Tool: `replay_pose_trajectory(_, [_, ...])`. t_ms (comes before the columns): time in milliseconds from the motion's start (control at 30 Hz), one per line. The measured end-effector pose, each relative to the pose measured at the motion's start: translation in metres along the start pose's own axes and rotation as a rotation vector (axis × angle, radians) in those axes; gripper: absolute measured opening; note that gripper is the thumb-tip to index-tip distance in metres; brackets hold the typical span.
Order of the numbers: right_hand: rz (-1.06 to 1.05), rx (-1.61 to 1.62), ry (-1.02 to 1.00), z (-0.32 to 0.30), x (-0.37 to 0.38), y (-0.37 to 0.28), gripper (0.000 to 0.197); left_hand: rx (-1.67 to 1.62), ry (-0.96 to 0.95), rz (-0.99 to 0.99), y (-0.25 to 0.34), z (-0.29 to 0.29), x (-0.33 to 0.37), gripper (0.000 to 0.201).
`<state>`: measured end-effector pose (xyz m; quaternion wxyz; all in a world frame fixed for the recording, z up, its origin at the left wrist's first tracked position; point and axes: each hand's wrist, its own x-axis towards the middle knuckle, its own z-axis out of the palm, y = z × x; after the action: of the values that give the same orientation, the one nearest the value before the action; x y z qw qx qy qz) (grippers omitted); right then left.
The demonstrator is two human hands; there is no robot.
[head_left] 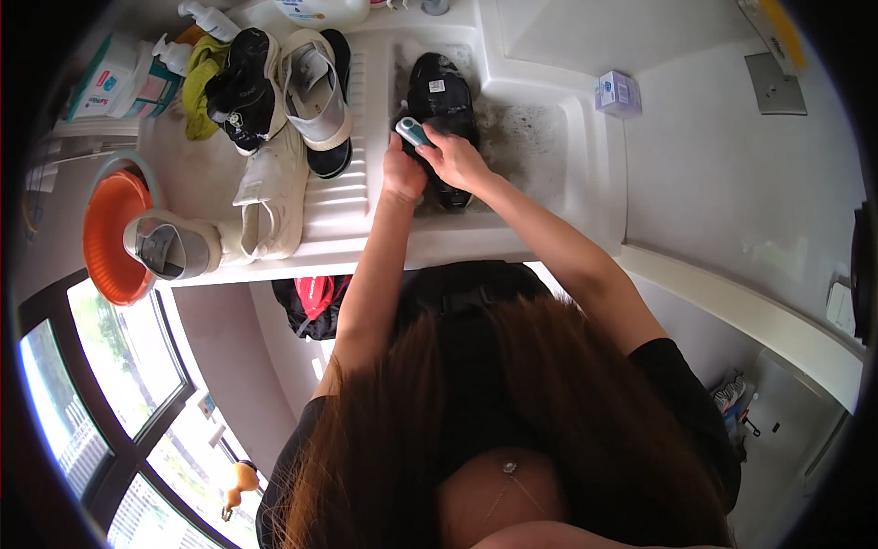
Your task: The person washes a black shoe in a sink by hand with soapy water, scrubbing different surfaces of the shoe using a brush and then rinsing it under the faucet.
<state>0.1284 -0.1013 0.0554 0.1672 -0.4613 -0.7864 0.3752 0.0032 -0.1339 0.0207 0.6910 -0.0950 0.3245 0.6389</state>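
Note:
A wet black shoe (441, 96), with a small white label showing on it, lies lengthwise in the sink basin among suds. My right hand (455, 160) is closed around a white and teal handle, likely a scrub brush (413, 131); the end toward the shoe is hidden by my fingers. Against the shoe's left side, my left hand (403, 172) is closed, its fingers mostly out of sight behind the shoe and handle. Cloudy, foamy water (526, 151) stands in the basin to the right.
On the ribbed drainboard (347, 197) at left are a grey-white shoe (315, 96), a black-and-white shoe (245, 91), white shoes (274, 197) and a yellow-green cloth (203, 87). An orange basin (117, 233) hangs at the counter's left edge. A purple-white box (618, 94) sits on the right ledge.

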Motion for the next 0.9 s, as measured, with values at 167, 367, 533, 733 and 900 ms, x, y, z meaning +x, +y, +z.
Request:
replay_pose_trajectory(167, [-0.067,0.155,-0.164,-0.022,-0.003,0.006,0.05,-0.092,-0.08,-0.009,0.003,-0.006,0.002,0.048])
replay_pose_trajectory(367, [-0.069,0.047,-0.495,-0.065,-0.008,-0.002,0.047,-0.028,0.075,-0.082,-0.003,0.005,-0.006,0.061])
replay_pose_trajectory(533, [-0.007,-0.348,-0.476,-0.097,-0.016,-0.036,0.041,-0.01,-0.077,-0.047,0.001,0.001,0.001,0.062])
replay_pose_trajectory(733, [0.049,-0.395,-0.308,-0.101,-0.011,-0.026,0.039,0.182,-0.189,0.056,-0.002,0.017,0.007,0.065])
replay_pose_trajectory(900, [0.093,-0.626,-0.378,-0.115,0.002,-0.025,0.037,0.634,-0.01,0.299,-0.023,0.022,0.008,0.068])
